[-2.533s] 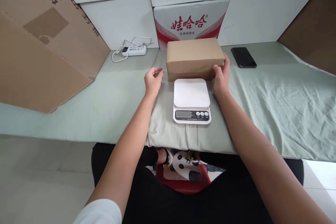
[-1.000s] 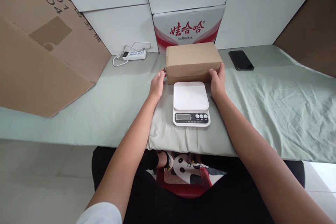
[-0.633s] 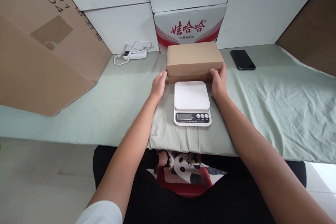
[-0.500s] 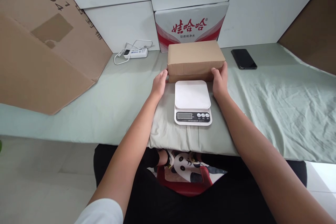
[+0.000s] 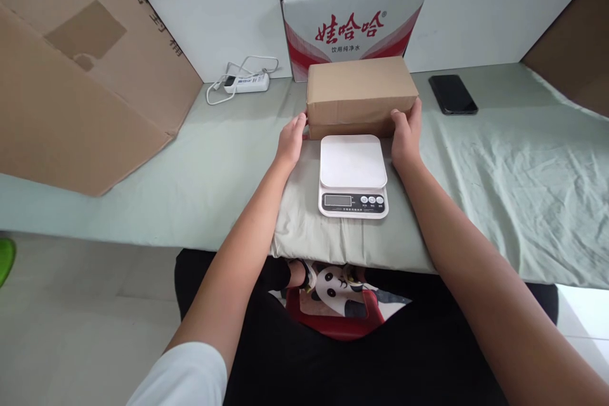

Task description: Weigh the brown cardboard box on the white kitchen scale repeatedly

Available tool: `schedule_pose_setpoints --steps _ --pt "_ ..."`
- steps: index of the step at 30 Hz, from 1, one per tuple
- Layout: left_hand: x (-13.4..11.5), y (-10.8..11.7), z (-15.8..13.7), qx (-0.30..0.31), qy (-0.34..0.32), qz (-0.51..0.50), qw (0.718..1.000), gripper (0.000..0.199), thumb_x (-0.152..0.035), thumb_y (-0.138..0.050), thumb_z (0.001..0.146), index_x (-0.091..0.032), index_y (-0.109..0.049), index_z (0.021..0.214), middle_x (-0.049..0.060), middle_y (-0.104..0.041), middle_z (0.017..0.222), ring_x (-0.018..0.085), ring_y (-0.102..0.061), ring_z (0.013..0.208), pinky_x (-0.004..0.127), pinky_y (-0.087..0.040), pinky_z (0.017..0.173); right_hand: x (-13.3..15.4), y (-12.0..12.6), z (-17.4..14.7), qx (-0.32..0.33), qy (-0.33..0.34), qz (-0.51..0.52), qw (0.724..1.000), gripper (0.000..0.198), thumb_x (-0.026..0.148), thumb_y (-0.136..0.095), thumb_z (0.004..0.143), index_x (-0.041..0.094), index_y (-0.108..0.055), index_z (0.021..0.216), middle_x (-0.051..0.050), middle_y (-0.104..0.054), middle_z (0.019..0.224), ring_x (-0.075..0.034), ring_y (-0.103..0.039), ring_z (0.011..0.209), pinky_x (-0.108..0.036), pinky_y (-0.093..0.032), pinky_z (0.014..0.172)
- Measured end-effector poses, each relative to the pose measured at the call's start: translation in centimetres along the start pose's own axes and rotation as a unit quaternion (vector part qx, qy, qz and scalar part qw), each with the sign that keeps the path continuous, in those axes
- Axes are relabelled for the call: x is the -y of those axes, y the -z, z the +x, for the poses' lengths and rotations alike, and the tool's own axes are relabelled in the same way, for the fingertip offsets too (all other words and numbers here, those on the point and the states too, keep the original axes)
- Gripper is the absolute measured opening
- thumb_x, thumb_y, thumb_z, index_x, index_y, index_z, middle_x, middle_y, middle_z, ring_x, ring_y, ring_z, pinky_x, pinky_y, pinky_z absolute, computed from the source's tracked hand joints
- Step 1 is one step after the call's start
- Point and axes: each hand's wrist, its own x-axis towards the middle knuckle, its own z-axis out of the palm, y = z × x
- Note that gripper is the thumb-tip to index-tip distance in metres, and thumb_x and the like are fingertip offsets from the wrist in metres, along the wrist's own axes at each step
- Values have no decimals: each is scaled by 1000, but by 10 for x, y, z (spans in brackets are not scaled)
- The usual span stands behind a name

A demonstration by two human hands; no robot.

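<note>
A brown cardboard box (image 5: 361, 85) stands behind a white kitchen scale (image 5: 353, 162) on the cloth-covered table. My left hand (image 5: 291, 138) grips the box's left end, its fingers partly hidden behind the edge. At the right end, my right hand (image 5: 406, 133) is closed on the front corner, thumb on the front face. Nothing lies on the scale's plate, and its dark display shows no readable figures. The scale sits between my forearms, just in front of the box.
Behind the box is a white-and-red printed carton (image 5: 352, 25). A white power strip with a cable (image 5: 250, 82) lies back left, a black phone (image 5: 451, 94) back right. A large cardboard panel (image 5: 90, 89) stands at the left. The green cloth (image 5: 200, 196) covers the table.
The camera view has tilted down slightly, so everything on the table appears higher. Both hands keep their hold on the cardboard box, which shows little movement relative to the scale.
</note>
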Motion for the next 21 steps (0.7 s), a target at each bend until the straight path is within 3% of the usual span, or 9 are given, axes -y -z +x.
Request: schedule_pose_setpoints --steps 16,21 --pt "9 2 9 5 14 -1 1000 76 -82 -45 105 -28 -71 151 10 -76 155 34 -64 157 44 -62 117 -4 -3 2 -4 1 8 1000 43 44 -60 96 30 -60 137 -9 -70 149 -36 -59 153 -60 -44 136" --pt "9 2 9 9 9 3 1000 76 -83 -43 105 -30 -70 152 9 -75 156 34 -63 159 45 -60 119 -6 -3 2 -5 10 27 1000 45 33 -58 91 27 -60 136 -9 -70 148 -33 -63 146 -60 -44 137"
